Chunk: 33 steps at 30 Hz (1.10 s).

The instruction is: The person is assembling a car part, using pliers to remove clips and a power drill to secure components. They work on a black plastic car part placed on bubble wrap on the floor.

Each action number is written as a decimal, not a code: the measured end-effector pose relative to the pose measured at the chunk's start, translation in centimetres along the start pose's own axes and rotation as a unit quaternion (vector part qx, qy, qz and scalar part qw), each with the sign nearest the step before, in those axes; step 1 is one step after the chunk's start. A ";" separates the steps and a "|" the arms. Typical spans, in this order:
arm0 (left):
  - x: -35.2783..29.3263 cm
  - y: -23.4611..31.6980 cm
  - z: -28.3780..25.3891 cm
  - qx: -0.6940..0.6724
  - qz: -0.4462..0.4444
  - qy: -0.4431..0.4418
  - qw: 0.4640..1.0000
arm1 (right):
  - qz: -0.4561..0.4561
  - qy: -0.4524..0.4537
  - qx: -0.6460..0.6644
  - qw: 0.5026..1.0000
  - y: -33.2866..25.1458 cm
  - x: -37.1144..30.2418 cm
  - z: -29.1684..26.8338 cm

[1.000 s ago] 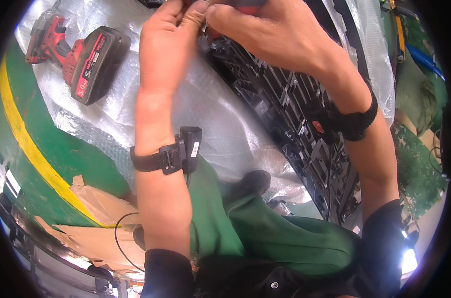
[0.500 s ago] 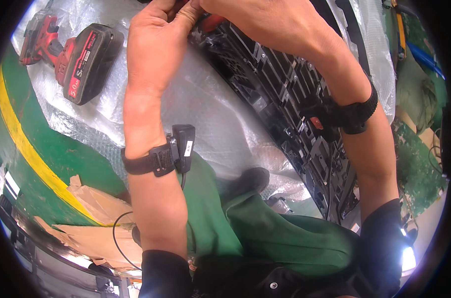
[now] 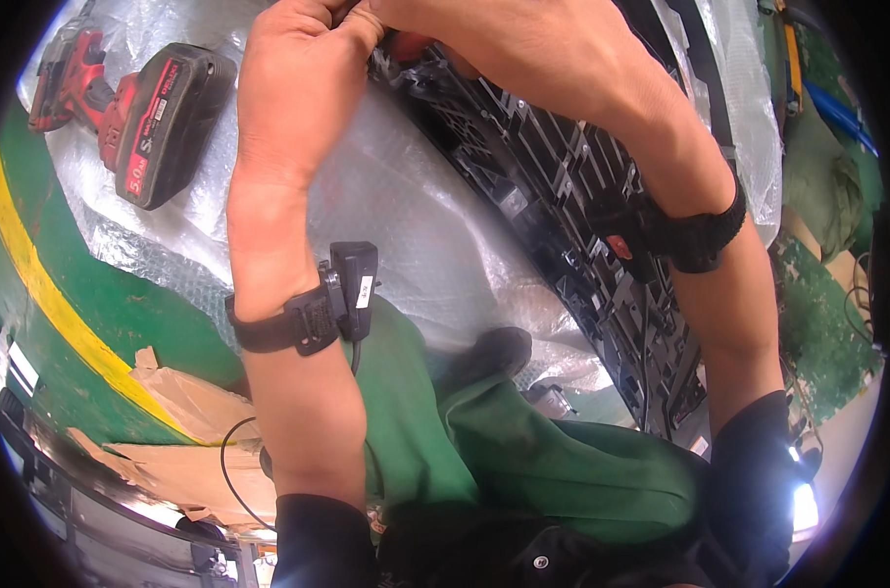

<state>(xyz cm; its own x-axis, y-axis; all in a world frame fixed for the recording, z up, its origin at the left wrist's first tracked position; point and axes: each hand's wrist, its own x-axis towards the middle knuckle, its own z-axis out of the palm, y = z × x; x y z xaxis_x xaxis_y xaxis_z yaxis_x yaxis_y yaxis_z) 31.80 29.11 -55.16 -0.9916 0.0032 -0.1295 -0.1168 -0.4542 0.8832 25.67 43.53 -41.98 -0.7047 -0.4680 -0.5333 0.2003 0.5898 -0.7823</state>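
At the far left a red and black power tool lies on bubble wrap, well apart from the fingers and to the left of both hands. Next comes the left hand, reaching up to the top edge, with its fingers curled and its thumb bent toward the other hand. I cannot tell whether it grips anything, since the fingertips are lost at the edge and behind the neighbouring hand.

Just right of that thumb a bit of a red object shows below the right hand; most of it is covered, so its kind is unclear (it could be part of a tool). From about there the black panel runs down to the lower right, its long axis slanting across the view. Its upper end lies close to where the hands meet, and the left hand is beside its left edge, over the wrap.

The right hand is the nearer one, passing above the panel's upper part, with its forearm crossing the slats. Its fingers are cut off above, so I cannot say what they hold, nor whether they touch the panel. The right wristband hides another stretch of slats.
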 end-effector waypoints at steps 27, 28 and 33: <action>-0.5 0.2 -3.3 0.208 0.059 0.042 0.975 | -0.270 0.000 0.320 0.908 2.4 5.0 2.8; -0.7 -0.5 -3.8 0.232 0.072 0.035 0.969 | -0.278 -0.006 0.322 0.905 2.4 5.3 2.7; -0.7 -0.1 -2.8 -0.022 -0.001 0.109 0.994 | -0.288 -0.023 0.339 0.895 3.1 6.2 3.2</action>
<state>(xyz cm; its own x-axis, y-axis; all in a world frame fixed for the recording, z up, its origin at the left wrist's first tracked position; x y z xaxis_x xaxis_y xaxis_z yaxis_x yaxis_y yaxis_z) 32.66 26.64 -56.38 -0.9549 -0.1874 -0.2305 -0.1114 -0.4933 0.8627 24.04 40.34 -48.73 -0.7979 -0.6024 0.0208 0.1913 -0.2857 -0.9390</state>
